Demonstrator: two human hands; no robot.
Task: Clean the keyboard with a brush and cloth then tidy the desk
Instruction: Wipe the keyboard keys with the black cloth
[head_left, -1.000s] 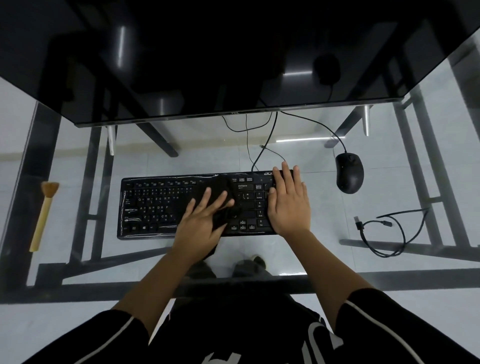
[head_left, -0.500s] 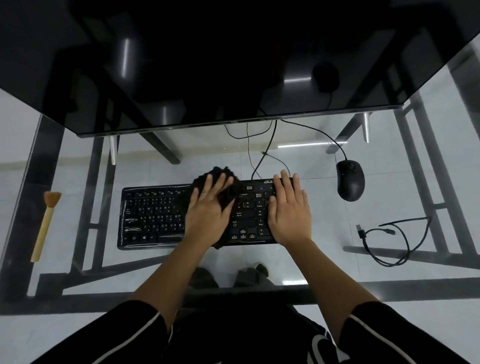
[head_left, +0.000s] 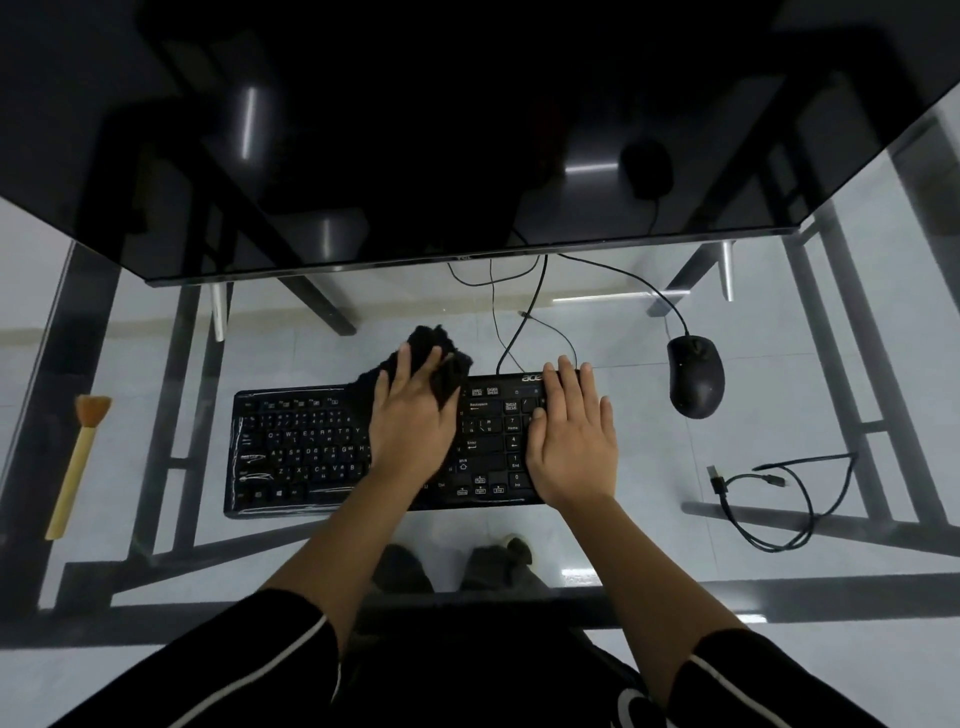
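Two hands lie on a black keyboard at the middle of the glass table. At its top edge the left hand presses a black cloth flat, fingers spread over it, the cloth bunched out toward 12 o'clock. At the keyboard's 3 o'clock end the right hand rests palm down, fingers close together, holding nothing. Well apart at 9 o'clock lies a brush. A mouse sits at 2 o'clock, a loose cable at 4 o'clock.
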